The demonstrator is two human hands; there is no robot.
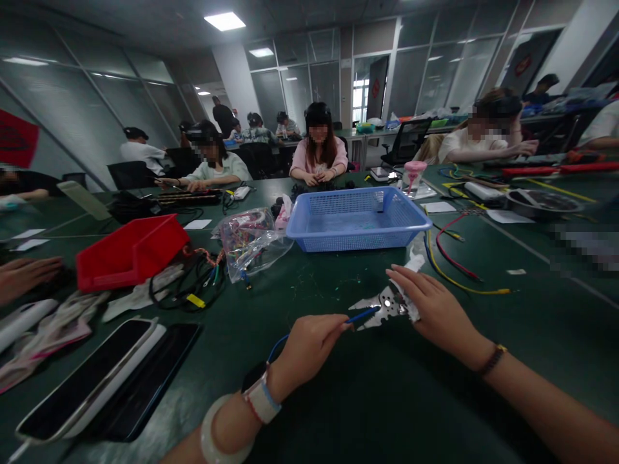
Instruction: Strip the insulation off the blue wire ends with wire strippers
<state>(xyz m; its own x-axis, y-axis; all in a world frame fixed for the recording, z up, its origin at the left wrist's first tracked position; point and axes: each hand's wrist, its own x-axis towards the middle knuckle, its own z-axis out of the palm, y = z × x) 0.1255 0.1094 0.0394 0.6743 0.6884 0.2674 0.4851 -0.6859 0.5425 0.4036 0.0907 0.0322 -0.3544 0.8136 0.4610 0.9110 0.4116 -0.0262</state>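
My left hand pinches a blue wire between thumb and fingers. The wire's front end lies between the opened jaws of metal wire strippers, and its other end trails back past my wrist. My right hand is wrapped round the strippers' handles, which are mostly hidden under the fingers and some white material. The tool's jaws point left, toward my left hand. Both hands are held above the dark green table.
A blue plastic basket stands ahead, with a clear bag of wires and a red bin to its left. Phones lie at front left. Loose coloured wires lie to the right. Several people sit around the tables.
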